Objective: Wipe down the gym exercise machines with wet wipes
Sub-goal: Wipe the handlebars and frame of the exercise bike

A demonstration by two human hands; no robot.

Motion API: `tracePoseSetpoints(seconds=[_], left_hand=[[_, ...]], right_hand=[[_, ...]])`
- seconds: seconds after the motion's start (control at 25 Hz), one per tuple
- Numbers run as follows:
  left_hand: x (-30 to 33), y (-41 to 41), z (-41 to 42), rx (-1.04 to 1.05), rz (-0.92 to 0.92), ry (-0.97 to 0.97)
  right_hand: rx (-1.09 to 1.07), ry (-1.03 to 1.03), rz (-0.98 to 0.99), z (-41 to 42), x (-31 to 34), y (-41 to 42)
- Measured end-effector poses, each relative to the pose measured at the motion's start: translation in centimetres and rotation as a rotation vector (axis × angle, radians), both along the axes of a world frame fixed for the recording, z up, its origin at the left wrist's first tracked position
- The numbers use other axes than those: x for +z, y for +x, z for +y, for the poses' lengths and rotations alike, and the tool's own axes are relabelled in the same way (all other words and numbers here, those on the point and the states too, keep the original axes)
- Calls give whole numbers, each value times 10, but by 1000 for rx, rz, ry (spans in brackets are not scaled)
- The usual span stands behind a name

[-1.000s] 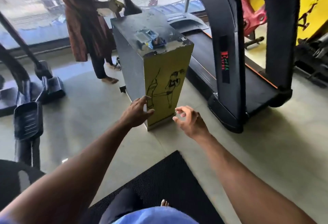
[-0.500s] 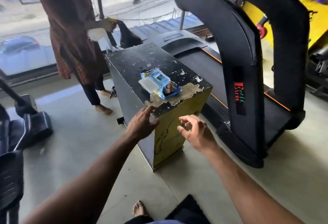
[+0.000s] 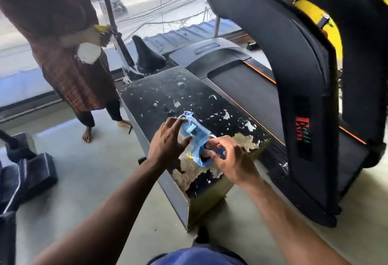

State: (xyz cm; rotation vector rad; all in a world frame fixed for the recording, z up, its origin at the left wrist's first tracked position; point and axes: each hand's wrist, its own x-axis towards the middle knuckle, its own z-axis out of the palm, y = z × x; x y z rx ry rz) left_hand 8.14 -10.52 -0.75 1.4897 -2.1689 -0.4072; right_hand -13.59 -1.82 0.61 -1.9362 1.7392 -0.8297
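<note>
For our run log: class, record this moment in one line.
left hand holds blue plastic wipes pack | right hand pinches its near end | on chipped black box

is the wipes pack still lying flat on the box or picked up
Cannot tell for sure. The wipes pack looks tilted, over the box, with the left hand holding its side and the right hand pinching its near end.
</note>
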Motion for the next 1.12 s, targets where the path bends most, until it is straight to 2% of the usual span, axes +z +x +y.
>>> tracePoseSetpoints(seconds=[0.12,0.24,0.44,0.64,0.8,0.96,1.12], left_hand=[[0,-3,-19,-52,-48,-20],[-2,-3,-37,-12,49,23],[-9,2,-60,0,164,87],[-16,7,-74,-77,99,89],[-19,10,-83,-97,102,100],[-17,11,-88,-124,111,95],[-13,13,-90,-143,137,119]], right_hand=[[96,-6,112,-31,-5,4],[147,29,188,-58,-6,10],[75,29,344,-78,-10,22],[-19,-69,504,-85,-11,34],[-42,-31,594,-93,-14,42],[-39,-5,554,-100,-16,44],[-45,27,424,-99,-14,41]])
